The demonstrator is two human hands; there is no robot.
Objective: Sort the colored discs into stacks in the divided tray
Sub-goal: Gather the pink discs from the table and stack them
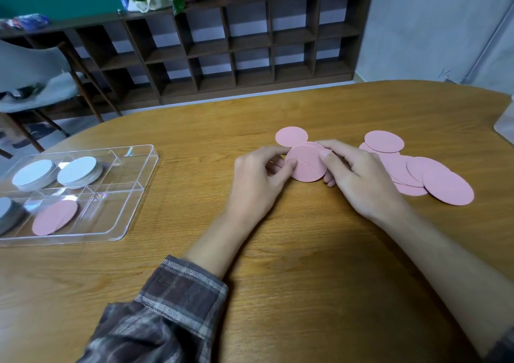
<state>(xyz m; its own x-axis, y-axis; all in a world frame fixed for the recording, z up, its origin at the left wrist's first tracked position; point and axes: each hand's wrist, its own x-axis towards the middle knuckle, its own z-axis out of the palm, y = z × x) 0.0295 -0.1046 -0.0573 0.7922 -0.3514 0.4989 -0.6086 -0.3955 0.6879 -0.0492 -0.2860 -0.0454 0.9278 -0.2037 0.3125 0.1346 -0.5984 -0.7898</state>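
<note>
Where the left hand [261, 176] and right hand [356, 179] pinch opposite rims of a small pink disc stack [306, 166] at frame centre over the surface [278, 251], the discs look thin, light and slightly flexible, best gripped edgewise.

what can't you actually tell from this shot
Head view only:
- How many pink discs the left hand and right hand hold: fingers cover the edges.
- Embossed lettering on the top one: too small.
- Grey stack in the tray: cut off by the left edge.
- Loose pile: discs overlap, count unclear.
</note>
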